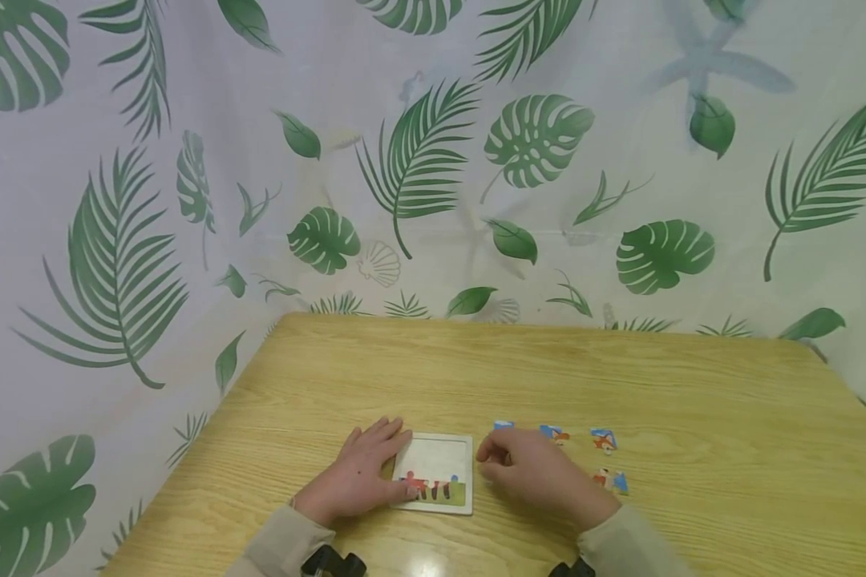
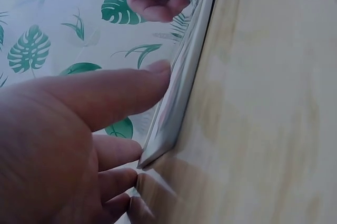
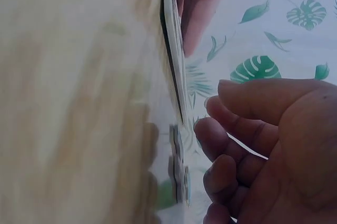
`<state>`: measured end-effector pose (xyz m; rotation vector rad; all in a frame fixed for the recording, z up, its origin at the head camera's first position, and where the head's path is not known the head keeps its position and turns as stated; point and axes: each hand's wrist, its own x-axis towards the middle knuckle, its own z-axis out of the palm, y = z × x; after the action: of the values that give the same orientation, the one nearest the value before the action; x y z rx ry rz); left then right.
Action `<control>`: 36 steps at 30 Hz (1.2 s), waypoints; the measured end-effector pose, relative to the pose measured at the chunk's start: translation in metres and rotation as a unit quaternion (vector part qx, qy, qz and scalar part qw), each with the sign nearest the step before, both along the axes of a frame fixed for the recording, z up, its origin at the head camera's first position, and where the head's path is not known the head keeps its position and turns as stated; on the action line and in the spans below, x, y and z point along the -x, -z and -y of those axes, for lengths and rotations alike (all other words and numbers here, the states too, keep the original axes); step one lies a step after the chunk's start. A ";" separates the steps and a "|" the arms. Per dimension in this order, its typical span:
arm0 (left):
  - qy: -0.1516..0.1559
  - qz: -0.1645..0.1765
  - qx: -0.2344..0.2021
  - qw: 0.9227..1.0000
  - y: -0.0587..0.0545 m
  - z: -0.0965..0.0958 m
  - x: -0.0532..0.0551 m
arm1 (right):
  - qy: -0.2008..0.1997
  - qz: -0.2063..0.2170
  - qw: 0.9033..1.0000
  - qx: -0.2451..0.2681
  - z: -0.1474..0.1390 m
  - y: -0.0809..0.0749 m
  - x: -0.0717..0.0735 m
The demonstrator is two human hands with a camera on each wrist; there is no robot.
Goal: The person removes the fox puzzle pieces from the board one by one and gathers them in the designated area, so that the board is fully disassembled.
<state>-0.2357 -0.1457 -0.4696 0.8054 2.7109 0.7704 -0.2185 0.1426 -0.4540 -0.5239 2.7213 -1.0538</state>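
Observation:
A square white puzzle tray (image 1: 436,455) lies on the table, with joined puzzle pieces (image 1: 444,491) along its near side showing red, dark stripes and green. My left hand (image 1: 357,479) rests at the tray's left edge, fingers extended and thumb over the lower left pieces. In the left wrist view that thumb (image 2: 131,87) meets the tray's rim (image 2: 184,84). Just right of the tray is my right hand (image 1: 537,477), its fingers loosely bent. The right wrist view shows nothing between its fingertips (image 3: 210,132), which are close to loose puzzle pieces (image 3: 178,166).
Beyond and beside my right hand lie loose blue, white and orange puzzle pieces: one partly covered piece (image 1: 503,425), a fox-like piece (image 1: 554,433), another piece (image 1: 604,440) and a nearer group (image 1: 612,481). A leaf-patterned curtain (image 1: 433,160) hangs behind the wooden table (image 1: 404,361).

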 end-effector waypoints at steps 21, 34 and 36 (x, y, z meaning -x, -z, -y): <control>-0.031 -0.019 0.001 0.999 0.002 -0.010 -0.003 | -0.047 -0.030 0.998 -0.006 0.031 0.004 -0.010; -0.026 -0.021 -0.002 0.999 0.003 -0.010 -0.004 | -0.030 -0.047 0.995 -0.087 0.041 0.011 -0.014; -0.026 -0.021 -0.004 0.999 0.002 -0.010 -0.005 | -0.029 -0.045 0.994 -0.091 0.041 0.012 -0.013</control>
<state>-0.2306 -0.1357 -0.4720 0.7651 2.7784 0.7841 -0.2050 0.1014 -0.4659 -0.6286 2.8246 -0.7753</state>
